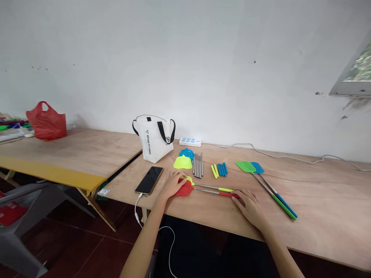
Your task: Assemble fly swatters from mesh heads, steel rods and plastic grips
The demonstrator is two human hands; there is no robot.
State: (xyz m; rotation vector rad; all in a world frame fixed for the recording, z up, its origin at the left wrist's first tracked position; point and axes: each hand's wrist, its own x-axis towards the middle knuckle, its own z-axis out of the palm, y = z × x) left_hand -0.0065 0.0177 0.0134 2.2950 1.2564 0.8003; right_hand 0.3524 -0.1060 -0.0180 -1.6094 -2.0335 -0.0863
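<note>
A red fly swatter (185, 189) lies on the wooden table (319, 204) near its front edge, beside a yellow-green one (220, 189). My left hand (171, 185) rests on the table with its fingers flat against the red swatter's head. My right hand (249, 205) lies at the other end, its fingers touching the red handle (228, 194). Further back lie loose swatter heads in yellow (183, 163) and blue (187, 153), several metal rods (198, 165), and yellow and blue grip sleeves (219, 170). Two assembled swatters, green (265, 188) and blue (274, 190), lie to the right.
A phone (149, 180) with a white cable lies left of my left hand. A white tote bag (154, 138) and a power strip (190, 141) stand near the wall. A second table (72, 154) at left holds a red plastic bag (46, 120). A grey chair (26, 216) is below.
</note>
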